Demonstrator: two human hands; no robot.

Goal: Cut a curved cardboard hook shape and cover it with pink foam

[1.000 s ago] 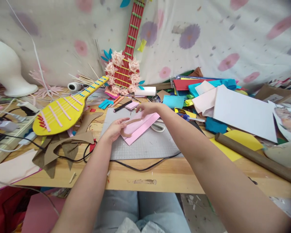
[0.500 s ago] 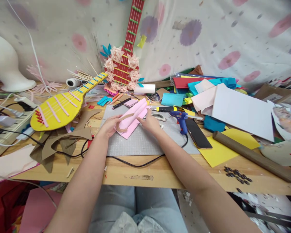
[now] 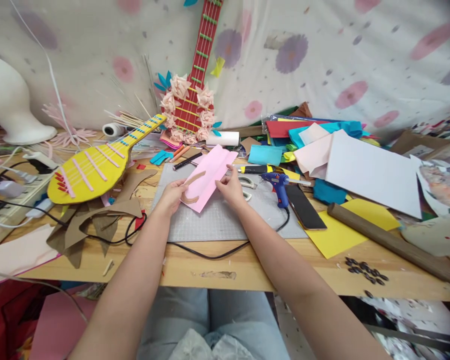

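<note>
Head view: a pink sheet is held just above the grey cutting mat, tilted, its far end pointing toward the red guitar. The sheet lies between the two hands. The left hand pinches its near left edge together with a curved brown cardboard strip that lies across the sheet's face. The right hand grips the sheet's right edge, thumb on top.

Right of the right hand, on the mat, lie scissors, then a blue glue gun and a dark phone. Its black cord loops along the mat's near edge. A yellow sheet and a brown tube lie farther right on the bench, with a heap of coloured paper behind them. Left of the left hand sit brown cardboard offcuts and a yellow paper guitar. A white foam head stands at the far left.
</note>
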